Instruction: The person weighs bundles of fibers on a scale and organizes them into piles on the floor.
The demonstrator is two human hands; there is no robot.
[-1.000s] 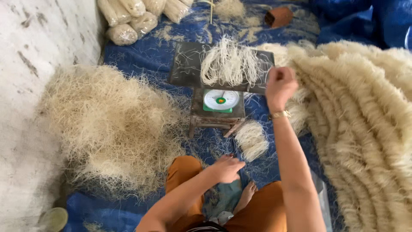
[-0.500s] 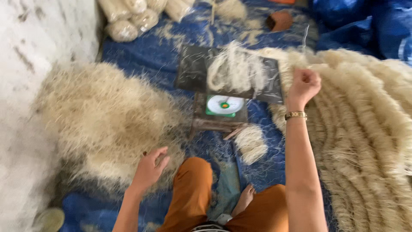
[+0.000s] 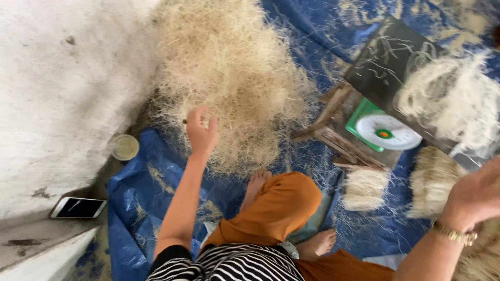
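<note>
Straw-coloured fibre pile [image 3: 234, 78] now meets the left hand [image 3: 200, 130], which reached over.

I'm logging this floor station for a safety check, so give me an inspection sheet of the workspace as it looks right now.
Surface: crumpled blue plastic tarp on the floor, strewn with loose strands.
Job's things: big tangled heap of pale dry fibre; green dial scale with a dark tray holding whitish fibre.
Clutter: small fibre bundles; round clear lid; smartphone on the ledge.
Hands: left hand open at the heap; right hand raised, grip unclear.
Cables: nothing seen.
Surroundings: stained white wall.
</note>
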